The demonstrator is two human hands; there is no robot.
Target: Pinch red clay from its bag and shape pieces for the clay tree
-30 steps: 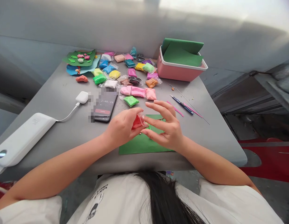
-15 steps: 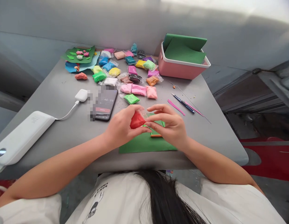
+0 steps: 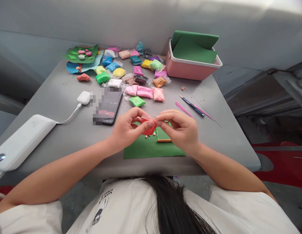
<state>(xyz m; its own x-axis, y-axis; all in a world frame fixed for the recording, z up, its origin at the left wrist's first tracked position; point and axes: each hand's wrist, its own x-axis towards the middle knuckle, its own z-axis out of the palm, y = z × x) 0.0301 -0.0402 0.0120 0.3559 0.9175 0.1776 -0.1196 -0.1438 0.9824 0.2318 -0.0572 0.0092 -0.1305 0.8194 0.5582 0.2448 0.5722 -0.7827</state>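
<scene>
Between both hands, above the front middle of the table, is a small clear packet of red modelling clay point(image 3: 149, 129). My left hand point(image 3: 129, 128) is closed on its left side, thumb across the front. The thumb and fingertips of my right hand point(image 3: 179, 128) pinch the packet's upper right edge. Beneath the hands lies a green paper sheet point(image 3: 151, 150). On it is a frame shape edged in green with an orange strip point(image 3: 164, 140), partly covered by my right hand. Tiny pale bits sit beside the frame.
Several bagged clay packets point(image 3: 144, 92) spread over the back of the table. A phone point(image 3: 109, 107) and a white power bank point(image 3: 25, 139) lie left. A pen-like tool point(image 3: 191, 105) and pink tools are right, near a pink basket point(image 3: 187, 70) holding green paper.
The red packet has turned in my hands, and its clear edge now faces up. My right fingers, spread before, have closed onto that edge. My left thumb has moved up over the packet.
</scene>
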